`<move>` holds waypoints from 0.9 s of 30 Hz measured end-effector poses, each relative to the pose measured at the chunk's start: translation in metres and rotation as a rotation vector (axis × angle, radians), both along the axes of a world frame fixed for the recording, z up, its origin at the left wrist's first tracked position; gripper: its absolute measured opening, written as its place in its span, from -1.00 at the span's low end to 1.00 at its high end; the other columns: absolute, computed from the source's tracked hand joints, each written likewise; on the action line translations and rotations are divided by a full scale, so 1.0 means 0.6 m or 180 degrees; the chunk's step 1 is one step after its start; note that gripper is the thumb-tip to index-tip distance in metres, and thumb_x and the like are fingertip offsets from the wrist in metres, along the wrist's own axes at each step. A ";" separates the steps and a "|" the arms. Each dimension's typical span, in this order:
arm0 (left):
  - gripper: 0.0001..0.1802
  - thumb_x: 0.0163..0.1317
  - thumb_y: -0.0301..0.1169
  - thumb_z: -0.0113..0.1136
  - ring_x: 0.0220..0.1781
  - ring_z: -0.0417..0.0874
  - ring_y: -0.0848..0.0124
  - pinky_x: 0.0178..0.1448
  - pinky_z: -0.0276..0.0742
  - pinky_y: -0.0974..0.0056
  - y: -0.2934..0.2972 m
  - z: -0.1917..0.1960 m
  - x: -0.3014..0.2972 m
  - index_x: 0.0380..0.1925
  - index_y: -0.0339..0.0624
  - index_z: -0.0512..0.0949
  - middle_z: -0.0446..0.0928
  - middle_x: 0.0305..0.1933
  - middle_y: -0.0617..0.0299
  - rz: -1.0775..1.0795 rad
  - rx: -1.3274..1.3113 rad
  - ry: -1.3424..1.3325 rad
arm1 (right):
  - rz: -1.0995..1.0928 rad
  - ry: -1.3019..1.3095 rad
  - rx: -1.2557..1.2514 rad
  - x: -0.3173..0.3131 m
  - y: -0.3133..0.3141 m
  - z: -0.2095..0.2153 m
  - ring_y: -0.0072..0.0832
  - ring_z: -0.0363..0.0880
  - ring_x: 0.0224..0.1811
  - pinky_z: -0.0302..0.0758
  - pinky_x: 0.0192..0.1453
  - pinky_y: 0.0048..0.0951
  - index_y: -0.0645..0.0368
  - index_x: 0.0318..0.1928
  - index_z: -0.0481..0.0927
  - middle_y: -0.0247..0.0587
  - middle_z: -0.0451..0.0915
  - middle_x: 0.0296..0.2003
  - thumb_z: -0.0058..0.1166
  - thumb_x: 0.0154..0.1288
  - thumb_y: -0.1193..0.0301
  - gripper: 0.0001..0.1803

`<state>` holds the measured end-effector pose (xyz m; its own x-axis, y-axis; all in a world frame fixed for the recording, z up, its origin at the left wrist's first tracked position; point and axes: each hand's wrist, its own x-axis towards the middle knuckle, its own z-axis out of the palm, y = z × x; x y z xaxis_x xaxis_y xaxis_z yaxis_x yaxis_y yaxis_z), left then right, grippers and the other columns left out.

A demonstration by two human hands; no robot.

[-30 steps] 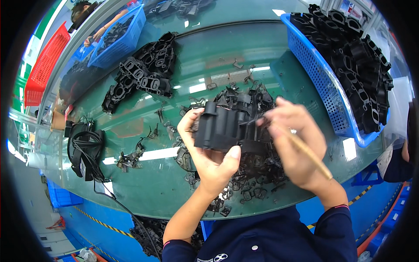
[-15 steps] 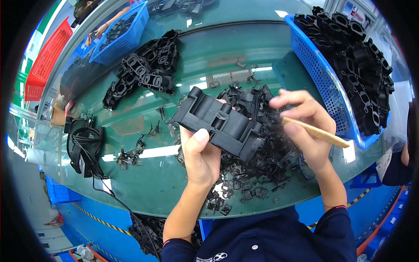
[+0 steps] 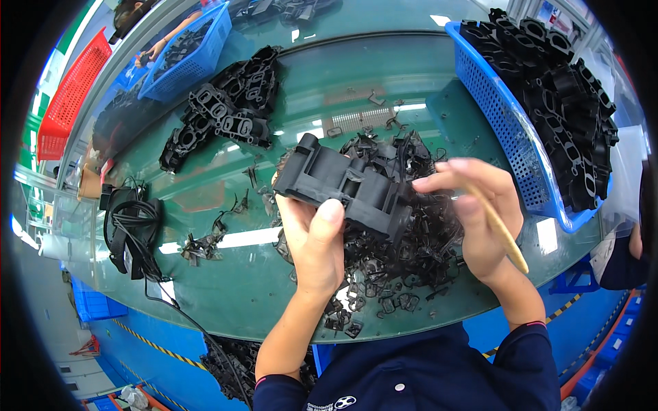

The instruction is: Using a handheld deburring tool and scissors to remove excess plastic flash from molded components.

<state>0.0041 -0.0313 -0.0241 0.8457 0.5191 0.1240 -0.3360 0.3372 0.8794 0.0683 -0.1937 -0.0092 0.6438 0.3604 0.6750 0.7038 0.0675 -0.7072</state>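
My left hand (image 3: pixel 312 243) grips a black moulded plastic part (image 3: pixel 346 186), holding it tilted above the green glass-topped table (image 3: pixel 219 294). The thumb presses on the part's near edge. My right hand (image 3: pixel 480 216) holds a thin wooden-handled tool (image 3: pixel 504 233), its fingertips touching the right end of the part. Under both hands lies a heap of black plastic trimmings (image 3: pixel 404 267).
A blue basket (image 3: pixel 510 130) full of black parts stands at the right. Finished black parts (image 3: pixel 229 116) are piled at the back left, beside another blue basket (image 3: pixel 185 58) and a red crate (image 3: pixel 65 103). A black cable bundle (image 3: pixel 130 229) lies at the left edge. A co-worker's hand (image 3: pixel 147 55) shows far left.
My left hand has turned the black part from upright to lying tilted and lengthwise. My right hand with the tool has shifted to the part's right end.
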 end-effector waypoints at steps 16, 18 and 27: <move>-0.08 -0.22 -0.43 0.41 0.08 0.34 0.26 0.18 0.27 0.19 -0.007 -0.025 0.003 0.15 -0.32 0.09 0.18 0.10 0.01 -0.0340 0.1975 -0.0817 | -0.0718 -0.1106 -0.0802 0.002 0.010 -0.006 -0.38 0.45 -0.49 0.34 -0.31 -0.42 0.20 -0.28 0.59 -0.29 0.51 -0.53 0.33 -0.18 0.55 -0.67; -0.09 -0.23 -0.44 0.41 0.09 0.33 0.25 0.18 0.27 0.19 -0.002 -0.027 0.009 0.14 -0.32 0.11 0.19 0.10 0.00 -0.0242 0.2514 -0.1019 | -0.0744 -0.1253 -0.0812 0.002 0.009 -0.007 -0.38 0.47 -0.50 0.35 -0.30 -0.42 0.21 -0.31 0.58 -0.28 0.52 -0.52 0.30 -0.18 0.59 -0.70; -0.08 -0.22 -0.40 0.41 0.13 0.30 0.27 0.23 0.23 0.20 -0.012 -0.025 0.000 0.15 -0.31 0.08 0.18 0.12 0.03 -0.0555 0.1330 -0.0518 | 0.0201 0.1451 -0.0132 -0.003 0.008 0.003 -0.50 0.49 -0.44 0.39 -0.30 -0.53 0.28 -0.36 0.52 -0.24 0.54 -0.48 0.11 0.09 0.62 -0.93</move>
<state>0.0043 -0.0384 -0.0391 0.8680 0.2487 0.4298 -0.4503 0.0296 0.8924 0.0663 -0.1889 -0.0073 0.8476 0.4291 0.3122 0.3156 0.0653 -0.9466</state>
